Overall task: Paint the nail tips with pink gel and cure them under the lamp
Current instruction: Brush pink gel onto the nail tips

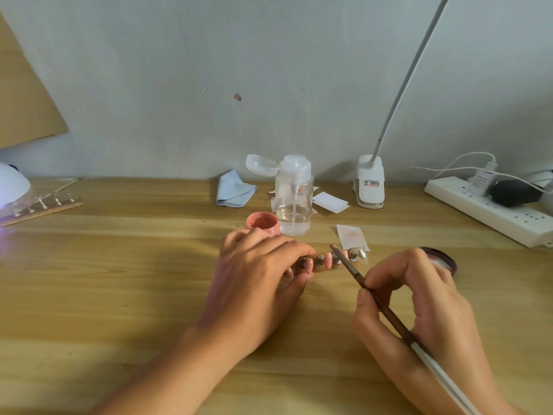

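Observation:
A row of nail tips [328, 260] on a small stand lies mid-table; some are pink, the right-most look clear. My left hand [257, 277] grips the stand's left end between thumb and fingers. My right hand [419, 301] pinches a brown-handled brush [386, 313], whose tip is over the row's right part. The open pink gel jar [263, 223] stands just behind my left hand. Its dark lid [443, 259] lies behind my right hand. The white curing lamp [12, 184] sits at the far left edge, glowing violet beneath.
A second stand of nail tips [45, 205] lies by the lamp. A clear pump bottle [294, 202], a blue cloth [235, 190], paper wipes [350, 236], a clip lamp base [370, 182] and a power strip [490, 209] line the back of the wooden table.

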